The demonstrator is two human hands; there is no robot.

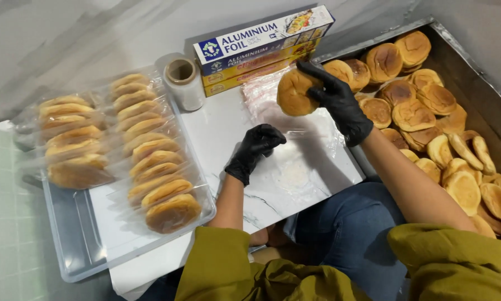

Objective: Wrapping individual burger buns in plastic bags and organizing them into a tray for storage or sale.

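Gripping a bun (pixel 294 92) in right hand (pixel 339 103), left hand (pixel 256 147) fisted on plastic wrap (pixel 295 139), foil boxes (pixel 261 47) behind

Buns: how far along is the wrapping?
Done: two rows of wrapped buns in the clear tray. In hand: right hand holds one bun over plastic film; left hand rests on it. Left: many bare buns fill the metal tray.
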